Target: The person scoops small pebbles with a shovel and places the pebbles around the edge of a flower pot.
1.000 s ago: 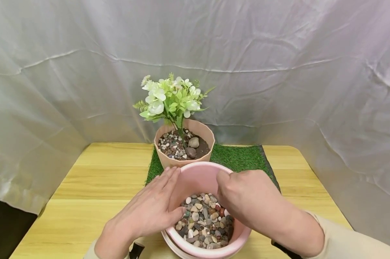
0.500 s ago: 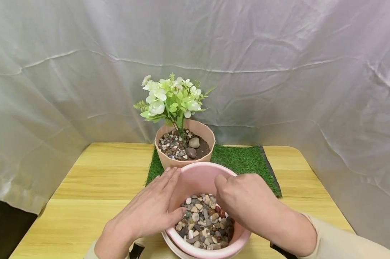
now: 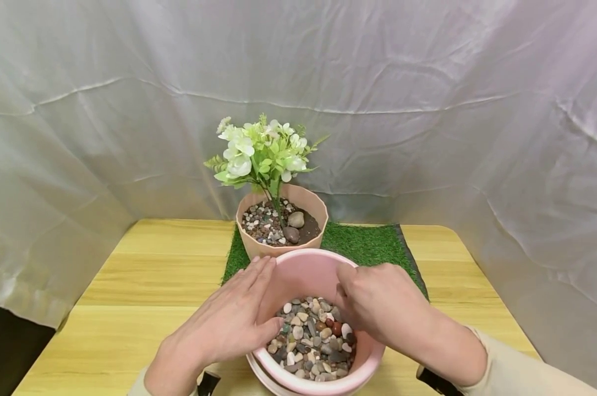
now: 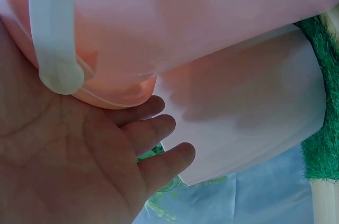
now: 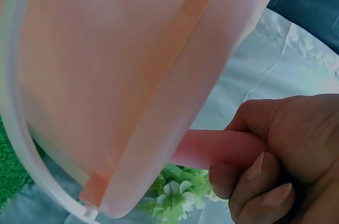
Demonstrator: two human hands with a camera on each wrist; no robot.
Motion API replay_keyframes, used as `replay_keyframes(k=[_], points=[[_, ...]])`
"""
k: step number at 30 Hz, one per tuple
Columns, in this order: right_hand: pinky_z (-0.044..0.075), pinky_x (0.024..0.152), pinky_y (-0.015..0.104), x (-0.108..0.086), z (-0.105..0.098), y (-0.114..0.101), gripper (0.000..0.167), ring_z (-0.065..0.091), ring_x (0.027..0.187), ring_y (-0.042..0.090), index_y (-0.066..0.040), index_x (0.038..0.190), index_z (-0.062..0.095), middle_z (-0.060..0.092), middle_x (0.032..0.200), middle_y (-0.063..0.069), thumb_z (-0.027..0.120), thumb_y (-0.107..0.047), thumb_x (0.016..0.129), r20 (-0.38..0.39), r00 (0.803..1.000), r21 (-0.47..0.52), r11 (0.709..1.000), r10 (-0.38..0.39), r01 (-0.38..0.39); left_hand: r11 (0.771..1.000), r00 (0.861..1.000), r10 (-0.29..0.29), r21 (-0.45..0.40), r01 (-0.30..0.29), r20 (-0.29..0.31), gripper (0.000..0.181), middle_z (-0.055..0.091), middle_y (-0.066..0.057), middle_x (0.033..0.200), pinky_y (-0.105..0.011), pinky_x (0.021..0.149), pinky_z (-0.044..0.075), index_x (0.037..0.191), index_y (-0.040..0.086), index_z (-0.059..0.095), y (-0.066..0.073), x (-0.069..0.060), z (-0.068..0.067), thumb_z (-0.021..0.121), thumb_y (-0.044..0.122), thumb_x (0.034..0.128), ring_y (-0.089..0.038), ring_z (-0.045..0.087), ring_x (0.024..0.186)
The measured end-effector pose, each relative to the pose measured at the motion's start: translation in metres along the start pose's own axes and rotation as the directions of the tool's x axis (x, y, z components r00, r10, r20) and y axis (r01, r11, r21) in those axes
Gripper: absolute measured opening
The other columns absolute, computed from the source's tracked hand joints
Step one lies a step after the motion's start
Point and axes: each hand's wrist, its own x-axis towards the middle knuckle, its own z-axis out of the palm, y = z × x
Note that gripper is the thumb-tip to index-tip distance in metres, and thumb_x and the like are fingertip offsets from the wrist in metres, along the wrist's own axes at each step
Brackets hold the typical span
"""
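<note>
A pink bucket (image 3: pixel 308 256) with a white bail handle (image 4: pixel 53 28) holds multicoloured pebbles (image 3: pixel 310 341). My left hand (image 3: pixel 229 316) lies against its left rim, thumb over the inside and straight fingers along the outside. In the right wrist view, the curled fingers of my right hand (image 5: pixel 275 166) grip a smooth pink handle (image 5: pixel 212 147). Its far end is hidden behind the bucket rim. In the head view, that fist hangs over the bucket's right side, above the pebbles, and covers the handle.
Just behind the bucket stands a peach flowerpot (image 3: pixel 258 242) with white flowers (image 3: pixel 263 148), soil, small gravel and two larger stones. It sits on a green turf mat (image 3: pixel 372 245) on the wooden table (image 3: pixel 154 275). Grey curtains (image 3: pixel 377 110) hang around the table.
My right hand has shifted slightly to the right over the last half second, and some pebbles beside it have changed place. My left hand has kept its place on the rim.
</note>
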Motion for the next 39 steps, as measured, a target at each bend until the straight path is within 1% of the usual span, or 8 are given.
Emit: replay_keyframes(k=[9, 14, 17, 20, 25, 29, 33, 39], points=[[0.037, 0.043, 0.02, -0.01, 0.014, 0.006, 0.036, 0.04, 0.048, 0.001, -0.025, 0.07, 0.047, 0.039, 0.055, -0.017, 0.07, -0.024, 0.097, 0.055, 0.995, 0.175, 0.98, 0.083, -0.091, 1.0, 1.0, 0.003, 0.008, -0.002, -0.001, 0.095, 0.018, -0.012, 0.176, -0.051, 0.132, 0.02, 0.169, 0.006, 0.018, -0.001, -0.001, 0.001, 0.061, 0.052, 0.0977, -0.031, 0.017, 0.163], [0.028, 0.041, 0.016, -0.012, 0.013, 0.016, 0.032, 0.032, 0.049, -0.003, -0.024, 0.072, 0.048, 0.034, 0.056, -0.019, 0.063, -0.026, 0.1, -0.125, 0.992, 0.16, 0.987, 0.026, -0.005, 1.0, 1.0, -0.001, 0.018, 0.001, -0.005, 0.096, 0.017, -0.013, 0.176, -0.051, 0.132, 0.021, 0.169, 0.005, 0.018, 0.0, -0.001, 0.001, 0.062, 0.052, 0.0971, -0.031, 0.017, 0.163], [0.025, 0.039, 0.017, -0.01, 0.008, 0.018, 0.039, 0.029, 0.047, -0.002, -0.022, 0.072, 0.048, 0.034, 0.055, -0.017, 0.045, -0.032, 0.11, -0.239, 0.968, 0.068, 0.993, -0.076, 0.095, 1.0, 1.0, -0.005, 0.017, 0.005, -0.01, 0.097, 0.017, -0.014, 0.176, -0.051, 0.131, 0.021, 0.168, 0.005, 0.019, 0.001, -0.001, 0.0, 0.063, 0.052, 0.0967, -0.031, 0.018, 0.163], [0.028, 0.036, 0.019, -0.009, 0.005, 0.017, 0.043, 0.031, 0.046, 0.001, -0.018, 0.074, 0.052, 0.039, 0.054, -0.014, 0.035, -0.032, 0.112, -0.264, 0.951, -0.001, 0.986, -0.161, 0.167, 1.0, 1.0, -0.01, 0.013, 0.01, -0.01, 0.096, 0.018, -0.014, 0.176, -0.05, 0.131, 0.022, 0.168, 0.004, 0.019, 0.001, -0.001, 0.0, 0.063, 0.051, 0.0965, -0.031, 0.019, 0.163], [0.034, 0.036, 0.022, -0.01, 0.011, 0.014, 0.023, 0.032, 0.046, 0.002, -0.018, 0.075, 0.052, 0.038, 0.055, -0.015, 0.061, -0.02, 0.096, -0.203, 0.959, 0.008, 0.979, -0.198, 0.204, 1.0, 1.0, -0.014, 0.006, 0.014, 0.003, 0.096, 0.017, -0.014, 0.176, -0.05, 0.132, 0.022, 0.168, 0.004, 0.018, 0.001, 0.0, 0.0, 0.063, 0.051, 0.0967, -0.031, 0.019, 0.163], [0.034, 0.038, 0.021, -0.007, 0.014, 0.018, 0.028, 0.03, 0.048, -0.001, -0.02, 0.074, 0.049, 0.034, 0.056, -0.017, 0.069, -0.021, 0.093, -0.156, 0.973, 0.038, 0.983, -0.172, 0.18, 1.0, 1.0, -0.015, -0.002, 0.015, 0.006, 0.096, 0.017, -0.013, 0.176, -0.05, 0.132, 0.021, 0.169, 0.004, 0.018, 0.001, -0.001, 0.001, 0.063, 0.051, 0.0972, -0.031, 0.019, 0.163], [0.036, 0.042, 0.016, -0.005, 0.018, 0.029, 0.031, 0.038, 0.049, -0.003, -0.023, 0.074, 0.052, 0.042, 0.057, -0.019, 0.074, -0.024, 0.095, -0.037, 0.991, 0.172, 0.976, -0.129, 0.133, 1.0, 1.0, -0.02, 0.0, 0.02, 0.012, 0.097, 0.015, -0.013, 0.176, -0.05, 0.132, 0.021, 0.169, 0.005, 0.017, 0.001, -0.001, 0.001, 0.062, 0.052, 0.0974, -0.031, 0.019, 0.163], [0.043, 0.049, 0.013, -0.003, 0.029, 0.046, 0.023, 0.051, 0.057, -0.007, -0.027, 0.079, 0.06, 0.056, 0.063, -0.025, 0.074, -0.024, 0.098, 0.069, 0.993, 0.381, 0.923, -0.092, 0.059, 1.0, 1.0, -0.016, 0.004, 0.016, 0.019, 0.097, 0.014, -0.013, 0.176, -0.05, 0.132, 0.02, 0.169, 0.005, 0.015, 0.0, -0.001, 0.001, 0.06, 0.053, 0.098, -0.03, 0.018, 0.163]])
